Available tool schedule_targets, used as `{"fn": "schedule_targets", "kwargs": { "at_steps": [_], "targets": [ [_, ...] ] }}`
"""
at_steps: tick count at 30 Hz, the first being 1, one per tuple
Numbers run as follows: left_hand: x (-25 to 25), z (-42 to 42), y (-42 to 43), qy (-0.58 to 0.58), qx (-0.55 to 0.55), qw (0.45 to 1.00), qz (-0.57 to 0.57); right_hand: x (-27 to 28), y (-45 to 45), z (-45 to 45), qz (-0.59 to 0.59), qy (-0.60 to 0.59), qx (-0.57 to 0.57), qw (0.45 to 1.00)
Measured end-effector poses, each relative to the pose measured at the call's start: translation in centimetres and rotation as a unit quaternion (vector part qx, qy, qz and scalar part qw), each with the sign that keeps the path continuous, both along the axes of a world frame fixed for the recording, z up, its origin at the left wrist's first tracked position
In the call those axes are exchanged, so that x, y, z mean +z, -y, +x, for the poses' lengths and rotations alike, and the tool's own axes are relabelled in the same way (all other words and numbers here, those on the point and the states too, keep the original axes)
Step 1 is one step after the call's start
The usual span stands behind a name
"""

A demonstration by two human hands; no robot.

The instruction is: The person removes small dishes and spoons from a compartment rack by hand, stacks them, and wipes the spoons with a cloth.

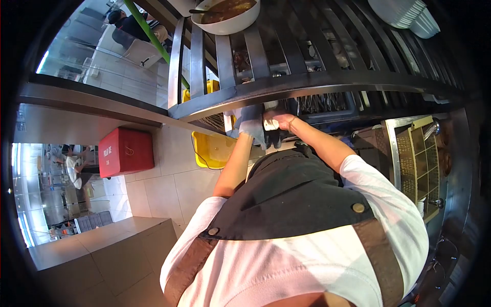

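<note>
In the head view my left hand (250,123) is wrapped in or covered by a grey-blue cloth (251,115), just below the front rail of the slatted metal rack (307,92). Beside it my right hand (283,121) is closed around a small white item (270,121) that I cannot make out. The cloth hides the fingers of my left hand. Right of my hands, beneath the rack, a grey tray (353,107) holds several pieces of metal cutlery (327,102).
A white bowl of soup (227,23) with a spoon stands on the rack, near stacked white containers (404,15). A yellow bin (212,151) and a red box (126,152) are at left. A wire basket (417,158) sits right. People (135,28) are beyond the glass.
</note>
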State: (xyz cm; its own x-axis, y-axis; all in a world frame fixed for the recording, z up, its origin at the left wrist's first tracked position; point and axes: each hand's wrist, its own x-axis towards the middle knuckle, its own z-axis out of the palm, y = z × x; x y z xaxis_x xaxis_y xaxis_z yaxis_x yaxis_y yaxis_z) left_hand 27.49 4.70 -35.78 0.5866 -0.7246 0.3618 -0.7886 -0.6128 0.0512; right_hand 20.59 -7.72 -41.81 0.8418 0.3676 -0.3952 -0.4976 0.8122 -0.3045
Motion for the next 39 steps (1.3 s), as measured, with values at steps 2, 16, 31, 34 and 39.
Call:
{"fn": "schedule_targets", "kwargs": {
  "at_steps": [2, 16, 31, 34, 39],
  "targets": [
    [1.0, 0.1, -0.3, -0.07, 0.016, 0.994, 0.085, -2.0, -1.2, 1.0, -0.008, 0.038, 0.016, 0.999],
    [-6.4, 1.3, -0.3, -0.143, 0.226, 0.962, -0.057, 1.7, -1.7, -0.9, -0.204, -0.052, 0.025, 0.977],
    [2.1, -0.4, -0.3, -0.106, 0.07, 0.978, 0.167, 2.2, -0.3, -1.5, -0.164, -0.031, 0.036, 0.985],
    [-2.0, 1.1, -0.8, -0.08, 0.053, 0.962, 0.254, 2.9, -1.7, -1.7, -0.193, -0.019, 0.068, 0.979],
    [-2.4, 0.3, -1.5, -0.191, 0.219, 0.957, -0.008, 7.0, -3.2, -3.2, -0.27, -0.042, 0.021, 0.962]
  ]
}}
